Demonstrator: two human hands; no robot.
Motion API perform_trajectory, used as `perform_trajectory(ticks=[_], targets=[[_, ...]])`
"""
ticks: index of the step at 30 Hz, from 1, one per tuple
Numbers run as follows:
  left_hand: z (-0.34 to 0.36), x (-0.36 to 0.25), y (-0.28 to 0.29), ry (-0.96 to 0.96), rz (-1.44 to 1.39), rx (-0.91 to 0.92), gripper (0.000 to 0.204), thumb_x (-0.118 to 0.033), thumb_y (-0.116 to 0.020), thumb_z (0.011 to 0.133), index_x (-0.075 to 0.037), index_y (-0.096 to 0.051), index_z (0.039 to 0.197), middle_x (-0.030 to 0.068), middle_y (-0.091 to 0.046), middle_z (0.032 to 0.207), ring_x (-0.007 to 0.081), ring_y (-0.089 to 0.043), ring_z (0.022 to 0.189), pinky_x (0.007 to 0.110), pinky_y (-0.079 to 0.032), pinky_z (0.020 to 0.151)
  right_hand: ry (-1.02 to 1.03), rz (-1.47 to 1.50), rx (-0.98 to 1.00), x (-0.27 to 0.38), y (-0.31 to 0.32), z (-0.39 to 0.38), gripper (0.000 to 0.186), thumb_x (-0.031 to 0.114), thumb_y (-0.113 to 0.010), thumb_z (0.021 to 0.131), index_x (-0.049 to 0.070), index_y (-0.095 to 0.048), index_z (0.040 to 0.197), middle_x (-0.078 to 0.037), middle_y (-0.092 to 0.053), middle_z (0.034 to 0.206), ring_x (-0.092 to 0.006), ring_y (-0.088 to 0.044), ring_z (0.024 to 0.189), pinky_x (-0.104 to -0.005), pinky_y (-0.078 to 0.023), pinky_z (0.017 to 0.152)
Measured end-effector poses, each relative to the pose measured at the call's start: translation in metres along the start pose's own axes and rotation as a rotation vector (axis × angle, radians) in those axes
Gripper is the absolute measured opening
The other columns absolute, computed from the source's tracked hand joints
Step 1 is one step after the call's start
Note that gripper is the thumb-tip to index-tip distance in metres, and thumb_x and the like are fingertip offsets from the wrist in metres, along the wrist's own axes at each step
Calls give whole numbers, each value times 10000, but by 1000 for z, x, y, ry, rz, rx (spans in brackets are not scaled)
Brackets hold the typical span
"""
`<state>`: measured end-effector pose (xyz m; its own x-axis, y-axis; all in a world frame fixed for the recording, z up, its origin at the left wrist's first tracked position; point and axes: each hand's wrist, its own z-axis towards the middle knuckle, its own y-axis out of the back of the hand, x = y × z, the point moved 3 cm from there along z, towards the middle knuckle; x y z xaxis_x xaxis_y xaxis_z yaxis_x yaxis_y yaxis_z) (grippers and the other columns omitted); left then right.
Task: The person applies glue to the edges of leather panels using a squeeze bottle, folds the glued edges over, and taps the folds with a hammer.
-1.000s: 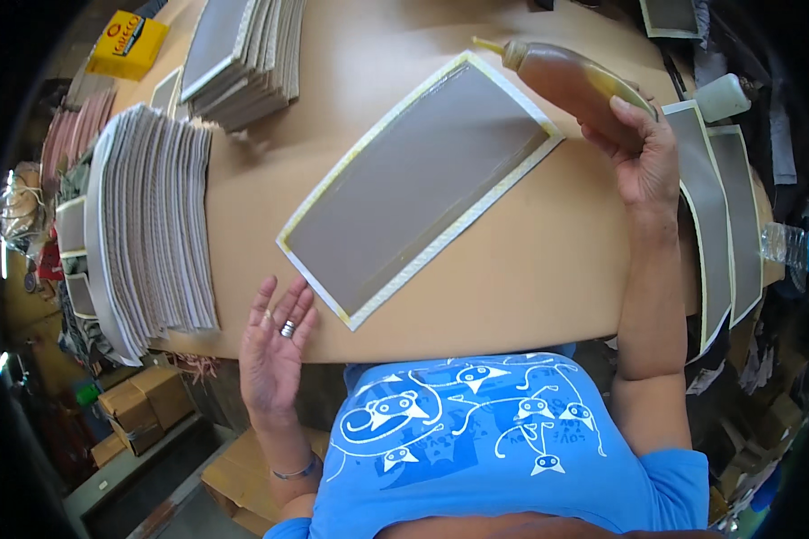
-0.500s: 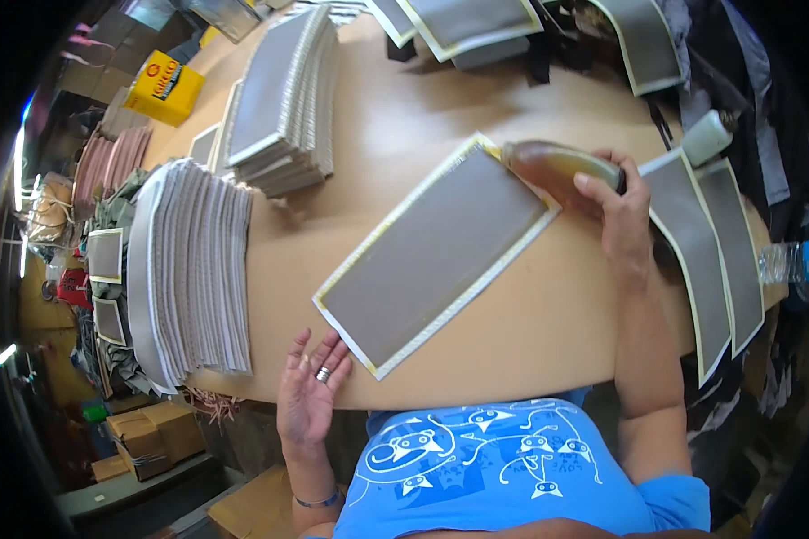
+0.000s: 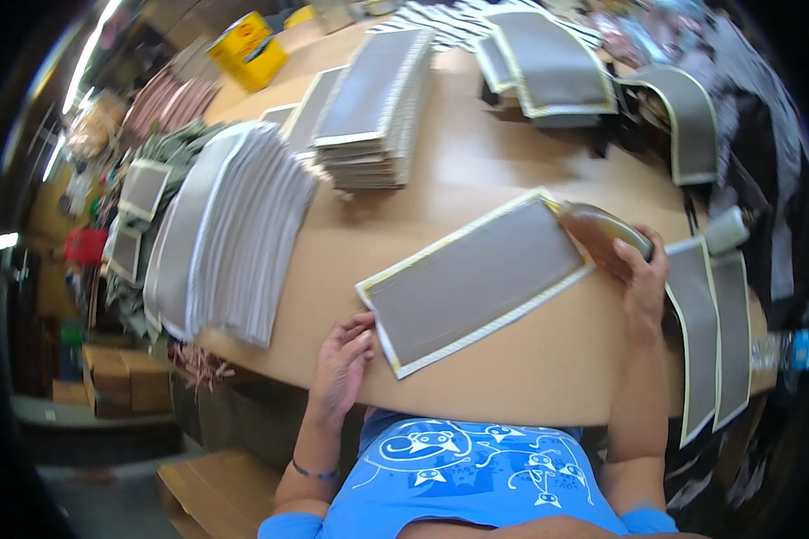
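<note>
A grey panel with a white-and-yellow border lies slanted on the tabletop. My right hand is closed around a brown squeeze bottle, its yellow nozzle at the panel's upper right corner, touching or just over the border. My left hand rests at the panel's left short edge, fingertips at the border, fingers loosely curled and apart.
The wooden table bears stacks of panels at left and back, draped panels, loose panels and a pale bottle at right, and a yellow container. Cardboard boxes stand below left.
The view has swung, showing more of the table's back. My left fingers have curled more at the panel's edge. The bottle's nozzle has come down to the panel's upper corner.
</note>
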<state>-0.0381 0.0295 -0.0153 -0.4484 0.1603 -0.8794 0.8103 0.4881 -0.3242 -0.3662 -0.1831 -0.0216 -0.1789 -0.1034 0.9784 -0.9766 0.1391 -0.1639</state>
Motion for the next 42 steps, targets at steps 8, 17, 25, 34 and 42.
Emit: perform_trajectory(ticks=[8, 17, 25, 34, 42], targets=[[-5, -6, -13, -98, 282, -9, 296, -38, -551, 834, 0, -498, 1123, 66, -545, 1054, 118, -511, 969, 274, -416, 894, 36, 10, 30, -6, 10, 6, 380, 110, -679, 694, 55, -504, 1026, -68, -536, 944, -184, -574, 831, -302, -533, 646], [9, 8, -26, -180, 299, 38, 382, 10, -533, 828, 25, -465, 1203, 109, -481, 1172, 140, -500, 1029, 279, -405, 928, 29, 36, 68, -6, 16, 12, 362, 96, -689, 695, 58, -510, 1007, -58, -542, 939, -165, -577, 818, -286, -557, 615], [-16, -84, -47, -505, 1012, 106, 410, 91, -500, 766, -27, -568, 1153, 92, -593, 896, 147, -560, 786, 231, -435, 741, 38, 189, 24, -1, 19, 10, 367, 91, -665, 702, 44, -511, 1031, -84, -560, 960, -208, -607, 813, -296, -567, 626], [-33, -274, -33, -743, 983, 3, 433, 72, -472, 722, -42, -605, 1118, 76, -603, 1091, 141, -575, 979, 245, -414, 910, -56, 393, 139, -3, 30, 16, 418, 100, -630, 735, -7, -492, 1115, -156, -584, 1008, -276, -628, 793, -327, -582, 658], [-38, -405, -5, -1038, 910, -319, 445, 92, -450, 711, 47, -527, 1147, 181, -605, 1034, 160, -627, 823, 214, -507, 703, -146, 642, 505, -20, 26, 16, 395, 134, -571, 817, -83, -463, 1129, -239, -566, 1017, -378, -584, 901, -354, -588, 678]])
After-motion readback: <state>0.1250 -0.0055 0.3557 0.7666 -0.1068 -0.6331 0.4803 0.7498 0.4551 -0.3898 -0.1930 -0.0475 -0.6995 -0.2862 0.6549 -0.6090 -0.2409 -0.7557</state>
